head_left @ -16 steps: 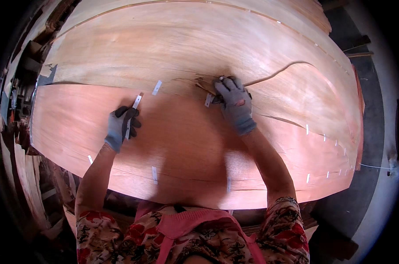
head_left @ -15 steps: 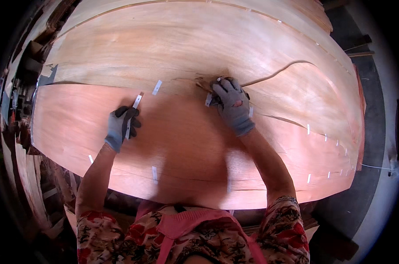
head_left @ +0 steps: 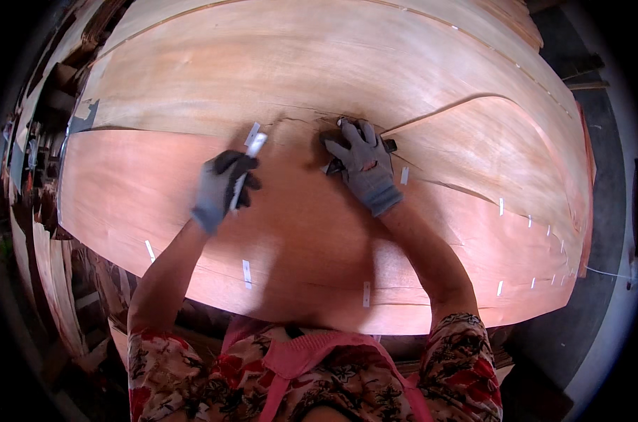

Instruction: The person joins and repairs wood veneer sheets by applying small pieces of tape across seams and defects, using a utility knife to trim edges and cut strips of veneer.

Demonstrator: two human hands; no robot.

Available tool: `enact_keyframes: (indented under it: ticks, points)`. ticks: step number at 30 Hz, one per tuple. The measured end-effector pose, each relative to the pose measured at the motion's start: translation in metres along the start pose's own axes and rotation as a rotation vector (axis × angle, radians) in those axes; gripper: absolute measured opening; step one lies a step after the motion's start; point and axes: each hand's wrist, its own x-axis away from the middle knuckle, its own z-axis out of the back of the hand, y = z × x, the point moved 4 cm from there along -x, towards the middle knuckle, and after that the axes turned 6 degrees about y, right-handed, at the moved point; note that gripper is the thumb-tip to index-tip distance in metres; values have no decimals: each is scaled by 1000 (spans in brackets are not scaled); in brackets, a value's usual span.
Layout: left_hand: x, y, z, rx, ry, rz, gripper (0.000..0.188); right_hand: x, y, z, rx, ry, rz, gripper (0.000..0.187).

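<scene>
L hand point(head_left: 224, 186): we pinch wht strip point(head_left: 257, 145), blurred, over reddish sheet point(head_left: 136, 183) | R hand point(head_left: 366, 165): our fngrs part-spread over dk item point(head_left: 391, 145), sheet's far edge; can't tell if gripped

Bright wood sheets point(head_left: 192, 77), soft shadows across the middle, blurred left hand point(head_left: 222, 186), bowed outer edges, black corners

Gloved hands point(head_left: 224, 186) over thin wood sheets point(head_left: 136, 183), white strip point(head_left: 256, 146) in the left one.
</scene>
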Motion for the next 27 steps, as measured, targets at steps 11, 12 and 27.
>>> enact_keyframes:
  ticks: [11, 12, 27]
  points:
    - [-59, 29, -95, -364, -171, 115, 41, 0, 4, -19, -5, -124, -153, 39]
    - [-58, 32, -96, -359, -163, 107, 42, -3, 1, -12, 12, -97, -98, 41]
    - [-51, 45, -71, -550, -247, 9, 32, -20, -26, 1, 173, -318, 104, 51]
